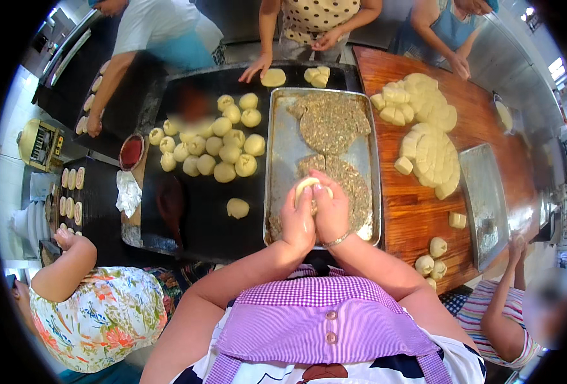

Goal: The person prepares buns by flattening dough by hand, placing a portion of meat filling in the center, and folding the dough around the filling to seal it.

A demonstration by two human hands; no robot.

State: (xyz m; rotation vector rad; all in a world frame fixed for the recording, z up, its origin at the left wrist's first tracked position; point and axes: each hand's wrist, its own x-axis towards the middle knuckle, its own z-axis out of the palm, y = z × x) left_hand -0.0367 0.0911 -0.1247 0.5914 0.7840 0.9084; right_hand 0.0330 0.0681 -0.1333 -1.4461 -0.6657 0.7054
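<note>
My left hand (298,217) and my right hand (332,211) are cupped together around a pale piece of dough (308,185). Its edge shows between the fingertips; the rest is hidden by my palms. Both hands are held above a metal tray (283,137). In that tray lies a brown, crumbly filling (333,125), spread in two masses on its right side. Left of the tray, many round dough balls (213,146) are grouped on a dark surface. One lone dough ball (237,208) sits nearer to me.
Cut dough pieces (424,150) cover part of the wooden table (386,211) at right, beside another metal tray (486,205). A bowl of red liquid (132,152) and a white cloth (128,193) lie at left. Several co-workers stand around; one co-worker's hand (258,67) touches flattened dough (273,78).
</note>
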